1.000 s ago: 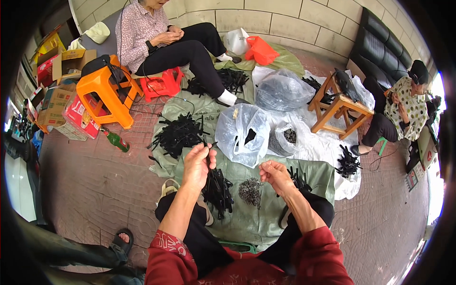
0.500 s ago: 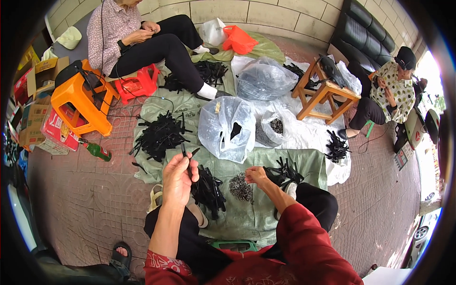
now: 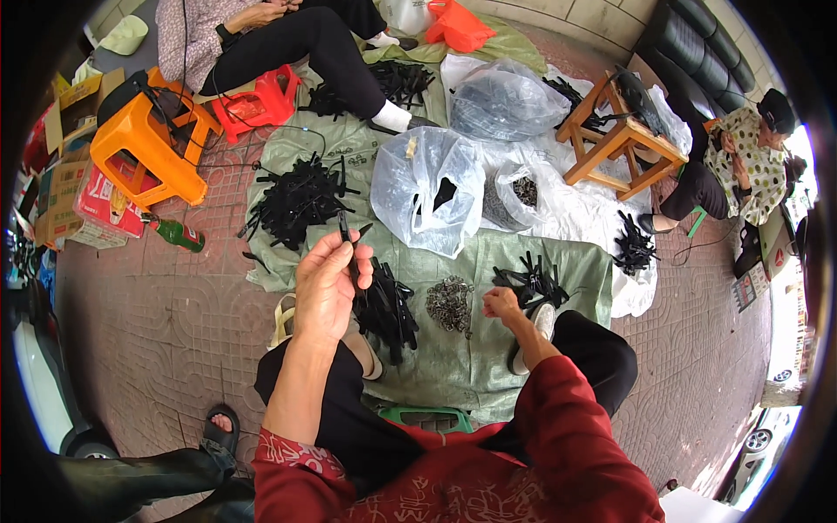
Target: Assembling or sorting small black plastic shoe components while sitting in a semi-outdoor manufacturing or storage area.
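Note:
My left hand is raised above the ground sheet, its thumb and fingers pinched on a black strap whose ends stick up. Low over the sheet, my right hand has its fingers drawn together; whatever they hold is too small to make out. Just left of it lies a pile of small metal buckles or rings. A heap of black straps sits below my left hand, and another bunch of black straps lies beyond my right hand.
Clear plastic bags stand ahead on the green sheet. A larger strap heap lies at left. Around are an orange stool, a red stool, a wooden stool, a green bottle and two seated people.
My right hand has moved away from the metal pile, to its right. My left hand still pinches the strap. The whole view has tilted down slightly.

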